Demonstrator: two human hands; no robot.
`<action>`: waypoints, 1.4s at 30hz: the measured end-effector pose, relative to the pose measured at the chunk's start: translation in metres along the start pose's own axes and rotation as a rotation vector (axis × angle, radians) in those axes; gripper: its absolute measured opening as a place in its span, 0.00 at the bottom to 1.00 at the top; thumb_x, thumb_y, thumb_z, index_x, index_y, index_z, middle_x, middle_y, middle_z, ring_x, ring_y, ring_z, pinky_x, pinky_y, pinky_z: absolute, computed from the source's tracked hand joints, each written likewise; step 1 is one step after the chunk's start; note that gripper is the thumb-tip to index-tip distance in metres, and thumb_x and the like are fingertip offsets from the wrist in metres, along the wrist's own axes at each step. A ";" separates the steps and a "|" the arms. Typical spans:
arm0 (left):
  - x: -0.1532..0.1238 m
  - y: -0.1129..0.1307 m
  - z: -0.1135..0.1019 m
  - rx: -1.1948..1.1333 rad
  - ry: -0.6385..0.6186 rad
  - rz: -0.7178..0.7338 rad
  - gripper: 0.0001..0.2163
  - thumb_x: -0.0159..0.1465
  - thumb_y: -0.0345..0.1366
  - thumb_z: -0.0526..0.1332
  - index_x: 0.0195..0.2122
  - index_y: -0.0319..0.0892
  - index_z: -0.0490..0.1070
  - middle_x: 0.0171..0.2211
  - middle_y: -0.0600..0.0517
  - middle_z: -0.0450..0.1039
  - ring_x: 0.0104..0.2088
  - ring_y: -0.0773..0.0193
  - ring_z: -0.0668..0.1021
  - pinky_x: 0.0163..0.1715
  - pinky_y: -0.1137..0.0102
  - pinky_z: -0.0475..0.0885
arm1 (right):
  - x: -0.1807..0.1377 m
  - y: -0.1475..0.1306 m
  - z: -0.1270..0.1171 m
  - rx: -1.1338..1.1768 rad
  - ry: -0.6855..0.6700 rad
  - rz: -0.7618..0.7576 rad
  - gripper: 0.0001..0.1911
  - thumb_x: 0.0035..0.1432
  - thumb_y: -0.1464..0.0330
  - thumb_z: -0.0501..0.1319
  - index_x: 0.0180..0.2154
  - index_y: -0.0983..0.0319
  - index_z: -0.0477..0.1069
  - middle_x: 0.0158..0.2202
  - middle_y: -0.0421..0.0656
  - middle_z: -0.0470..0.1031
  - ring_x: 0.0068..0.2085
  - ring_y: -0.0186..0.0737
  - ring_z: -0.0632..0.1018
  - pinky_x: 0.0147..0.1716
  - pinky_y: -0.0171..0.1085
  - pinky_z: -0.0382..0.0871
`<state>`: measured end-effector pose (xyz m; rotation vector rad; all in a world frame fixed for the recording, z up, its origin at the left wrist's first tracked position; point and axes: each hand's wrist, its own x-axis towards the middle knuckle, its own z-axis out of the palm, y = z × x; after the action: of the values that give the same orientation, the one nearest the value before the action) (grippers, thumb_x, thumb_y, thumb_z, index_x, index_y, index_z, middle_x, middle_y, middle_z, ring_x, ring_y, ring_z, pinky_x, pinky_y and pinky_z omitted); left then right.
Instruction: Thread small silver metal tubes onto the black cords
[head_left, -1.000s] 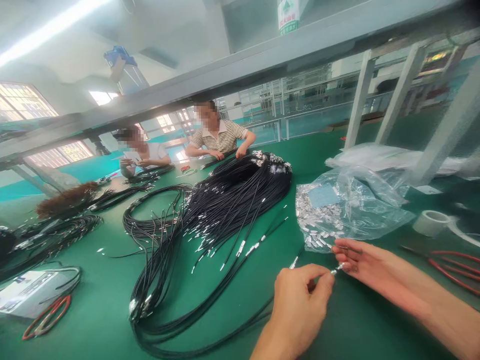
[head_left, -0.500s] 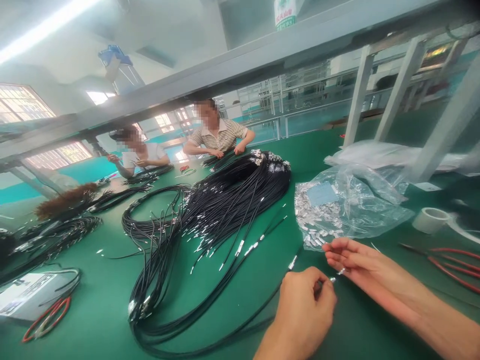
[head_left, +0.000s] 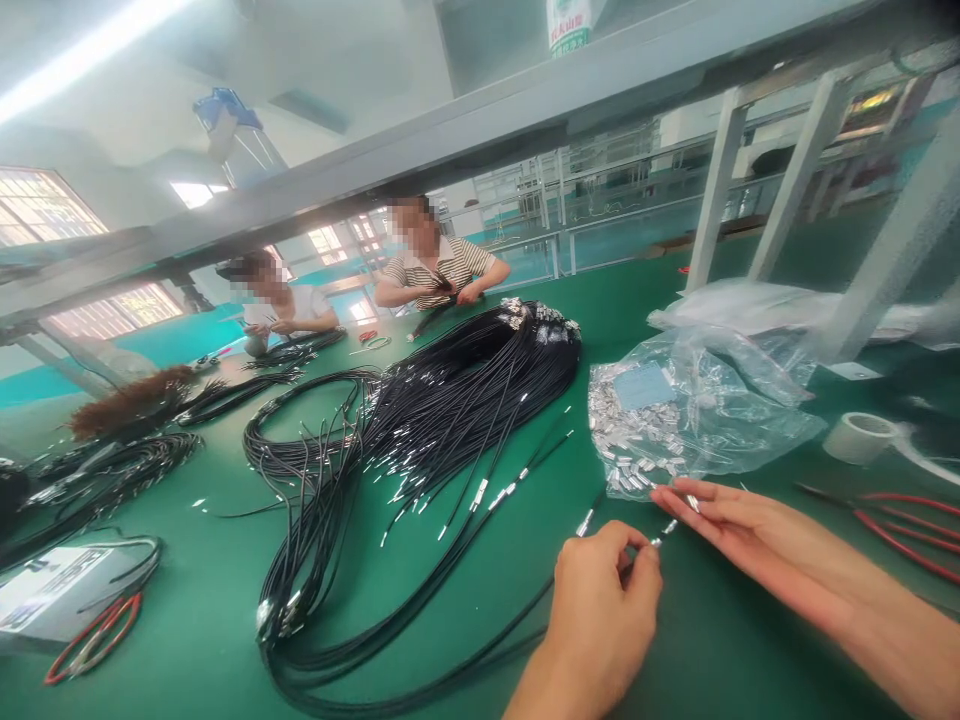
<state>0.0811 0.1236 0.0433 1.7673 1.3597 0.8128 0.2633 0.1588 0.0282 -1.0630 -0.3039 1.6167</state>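
My left hand (head_left: 606, 605) is closed in a pinch on a thin black cable, whose silvery tip (head_left: 665, 533) sticks out past the fingertips. Just to the right, my right hand (head_left: 750, 535) has its fingers pressed together on a small shiny metal sleeve (head_left: 692, 505). A small gap separates the sleeve from the cable tip. Beyond my right fingertips lies a clear plastic bag (head_left: 757, 425) with many similar metal sleeves (head_left: 637, 440) inside. Another sleeve (head_left: 585, 522) is on a cable behind my left hand.
Bundled black cables (head_left: 480, 385) spread over the green table (head_left: 195, 570). A white tape roll (head_left: 862, 440) and red looped wires or handles (head_left: 911, 505) lie at right. A box (head_left: 56, 595) stands at left. Two people sit opposite, beneath a grey beam (head_left: 420, 140).
My right hand has shifted slightly right, and the sleeve in its fingers shows more clearly. My left hand has moved slightly left, with more of the cable tip showing. Opposite, both people's hands moved.
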 end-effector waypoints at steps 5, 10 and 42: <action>0.000 -0.001 0.000 0.008 0.002 -0.004 0.10 0.64 0.36 0.54 0.32 0.43 0.74 0.18 0.59 0.61 0.20 0.71 0.61 0.22 0.73 0.54 | -0.005 0.001 0.001 -0.017 -0.043 0.003 0.16 0.45 0.88 0.60 0.37 0.73 0.76 0.47 0.60 0.75 0.52 0.52 0.76 0.41 0.32 0.80; -0.002 -0.001 0.000 -0.006 -0.001 -0.010 0.10 0.65 0.37 0.54 0.32 0.43 0.74 0.18 0.59 0.61 0.20 0.71 0.61 0.22 0.74 0.54 | -0.004 0.005 0.002 -0.100 -0.136 -0.016 0.15 0.46 0.81 0.69 0.39 0.70 0.77 0.45 0.54 0.77 0.53 0.54 0.74 0.45 0.33 0.79; -0.002 0.004 -0.008 0.125 -0.015 0.082 0.10 0.63 0.34 0.54 0.30 0.44 0.74 0.20 0.57 0.64 0.22 0.68 0.63 0.23 0.72 0.55 | -0.005 -0.013 -0.017 -1.014 -0.452 -0.254 0.16 0.59 0.56 0.59 0.39 0.59 0.78 0.26 0.43 0.71 0.27 0.39 0.66 0.27 0.35 0.61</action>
<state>0.0761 0.1223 0.0507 1.9332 1.3613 0.7712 0.2842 0.1530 0.0296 -1.2823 -1.6152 1.4401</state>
